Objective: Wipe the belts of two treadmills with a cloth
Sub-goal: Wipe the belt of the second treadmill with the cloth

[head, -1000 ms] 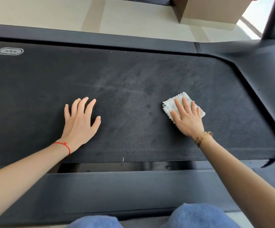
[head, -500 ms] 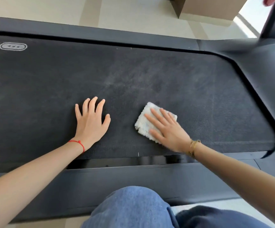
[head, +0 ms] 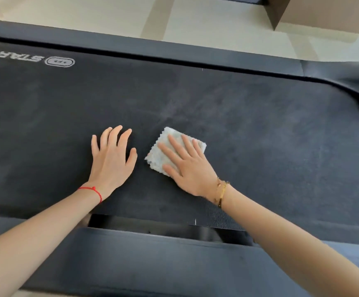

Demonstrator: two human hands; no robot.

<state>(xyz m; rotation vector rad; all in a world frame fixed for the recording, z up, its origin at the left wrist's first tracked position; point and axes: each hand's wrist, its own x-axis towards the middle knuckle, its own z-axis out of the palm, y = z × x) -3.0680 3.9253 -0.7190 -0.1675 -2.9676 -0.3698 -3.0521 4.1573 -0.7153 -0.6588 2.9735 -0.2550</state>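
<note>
Under my right hand (head: 190, 168) lies the cloth (head: 167, 146), pressed flat by straight fingers on the belt (head: 281, 136). Just beside it my left hand (head: 112, 159) rests flat, holding nothing. Unwiped belt runs lengthwise to both sides

belt (head: 260, 136): dark charcoal, faintly mottled, with paler dusty streaks near the middle
belt logo (head: 60, 61): white lettering and a white outlined oval
side rail (head: 152, 264): dark slate grey
cloth (head: 161, 151): pale whitish-grey, fuzzy, with a zigzag edge
left wrist string (head: 92, 190): red
right wrist bracelet (head: 221, 192): gold
floor (head: 217, 22): cream with beige bands
box (head: 324, 11): tan
</note>
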